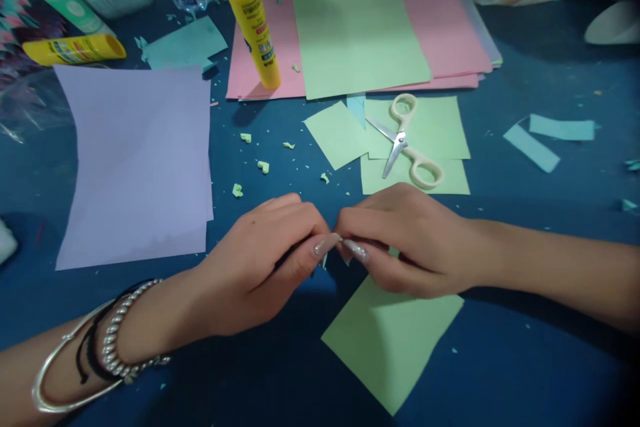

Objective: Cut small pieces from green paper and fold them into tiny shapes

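Both hands come together over the desk (240, 387), thumb tips almost meeting. The left hand (265, 253) has its grip pinched on a tiny scrap (340, 239), the right hand (420, 247) pinching it too, fingers hiding most of it. Just below the right hand, and partly under it, lies a green square (395, 347). Beyond that hand, open scissors (401, 140) rest on green sheets (443, 123). Over to the left, a purple sheet (143, 167); further back, a yellow glue stick (255, 27) stands on pink paper (287, 13).
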`<state>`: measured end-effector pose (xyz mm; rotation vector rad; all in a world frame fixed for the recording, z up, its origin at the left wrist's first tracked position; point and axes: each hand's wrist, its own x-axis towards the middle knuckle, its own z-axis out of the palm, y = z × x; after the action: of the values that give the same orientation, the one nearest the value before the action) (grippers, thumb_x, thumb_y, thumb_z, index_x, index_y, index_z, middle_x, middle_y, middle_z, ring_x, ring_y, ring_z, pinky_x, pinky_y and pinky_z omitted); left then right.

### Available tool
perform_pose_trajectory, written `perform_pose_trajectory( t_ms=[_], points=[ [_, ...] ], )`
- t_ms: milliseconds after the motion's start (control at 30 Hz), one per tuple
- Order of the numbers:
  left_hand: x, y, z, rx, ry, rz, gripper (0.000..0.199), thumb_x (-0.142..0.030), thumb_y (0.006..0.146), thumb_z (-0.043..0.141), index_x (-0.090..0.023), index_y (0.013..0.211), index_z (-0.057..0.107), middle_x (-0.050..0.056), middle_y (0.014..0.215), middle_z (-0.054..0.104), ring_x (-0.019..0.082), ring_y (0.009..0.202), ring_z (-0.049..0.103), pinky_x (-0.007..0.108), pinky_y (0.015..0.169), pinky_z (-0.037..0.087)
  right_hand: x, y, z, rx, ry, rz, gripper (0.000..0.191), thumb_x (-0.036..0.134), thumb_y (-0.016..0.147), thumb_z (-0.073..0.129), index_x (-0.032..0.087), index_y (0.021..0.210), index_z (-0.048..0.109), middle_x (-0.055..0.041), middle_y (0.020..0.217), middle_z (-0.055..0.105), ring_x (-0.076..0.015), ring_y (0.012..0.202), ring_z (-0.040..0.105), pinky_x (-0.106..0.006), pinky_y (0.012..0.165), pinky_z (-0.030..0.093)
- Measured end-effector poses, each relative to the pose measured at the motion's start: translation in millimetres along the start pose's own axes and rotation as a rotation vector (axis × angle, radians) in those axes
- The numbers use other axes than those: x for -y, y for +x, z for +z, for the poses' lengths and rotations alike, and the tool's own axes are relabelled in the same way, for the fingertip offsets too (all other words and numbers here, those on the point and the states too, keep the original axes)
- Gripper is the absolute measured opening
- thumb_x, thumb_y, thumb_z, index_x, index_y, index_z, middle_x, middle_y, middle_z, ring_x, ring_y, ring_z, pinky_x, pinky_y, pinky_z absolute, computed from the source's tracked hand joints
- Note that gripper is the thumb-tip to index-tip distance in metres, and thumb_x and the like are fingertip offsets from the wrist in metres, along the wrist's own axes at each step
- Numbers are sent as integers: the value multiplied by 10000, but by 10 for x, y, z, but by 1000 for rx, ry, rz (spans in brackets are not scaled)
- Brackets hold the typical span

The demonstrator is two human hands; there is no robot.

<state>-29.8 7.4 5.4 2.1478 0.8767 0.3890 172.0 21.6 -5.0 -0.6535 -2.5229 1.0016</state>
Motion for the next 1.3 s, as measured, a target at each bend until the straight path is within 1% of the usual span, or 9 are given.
perform_pose_trajectory(
  t_ms=[133,233,467,700,867,1033,1167,1233,1300],
  points=[
    [-12,-6,21,-9,-18,-14,180,-148,916,324,-182,755,395,-29,677,418,117,621,361,263,618,301,11,-17,20,-49,-22,1,93,218,820,398,179,789,477,57,522,424,-83,442,326,-208,469,258],
    [-17,-23,37,0,30,15,177,-132,898,314,-180,737,373,-19,669,408,133,616,334,295,601,271,11,-21,39,-76,-119,-4,133,265,840,404,179,795,496,47,539,454,-89,455,343,-215,480,266],
    [-18,-22,-2,59,81,47,156,-97,878,331,-183,756,375,-15,673,420,136,616,337,297,599,274,17,-11,34,-112,-280,-66,203,237,852,342,185,718,485,35,529,438,-99,449,330,-230,460,255],
    [-7,-23,-11,41,85,86,176,-103,879,320,-182,735,384,-8,645,433,134,600,357,294,588,296,27,-32,85,-148,-318,-27,222,222,863,256,192,722,425,13,521,487,-113,447,388,-239,473,294],
    [-14,-21,-7,32,50,84,170,-97,870,326,-181,749,411,-3,660,466,132,612,382,287,598,314,25,-28,80,-133,-329,-37,216,207,856,268,189,706,423,13,513,487,-106,444,387,-232,476,297],
    [-8,-14,8,23,10,49,161,-155,898,339,-177,822,479,-8,686,499,128,637,417,265,602,310,15,-18,52,-117,-301,-67,172,191,848,297,190,745,435,19,535,514,-101,438,390,-226,470,304],
    [2,-7,24,-8,-38,1,165,-263,918,350,-189,870,488,-6,719,535,129,645,457,255,607,342,12,-19,54,-128,-279,-62,172,205,852,292,193,745,426,25,528,501,-103,431,364,-223,463,302],
    [5,0,18,2,-39,-2,170,-304,916,360,-191,887,484,-2,720,542,133,639,465,259,603,357,15,-19,59,-127,-291,-75,190,212,854,282,193,736,430,25,521,484,-106,434,354,-226,465,299],
    [8,9,4,34,-12,8,166,-292,916,357,-194,872,483,-4,708,539,134,631,464,262,600,362,19,-18,62,-121,-311,-93,209,222,854,278,192,725,440,23,516,469,-109,436,349,-232,463,293]
  ],
)
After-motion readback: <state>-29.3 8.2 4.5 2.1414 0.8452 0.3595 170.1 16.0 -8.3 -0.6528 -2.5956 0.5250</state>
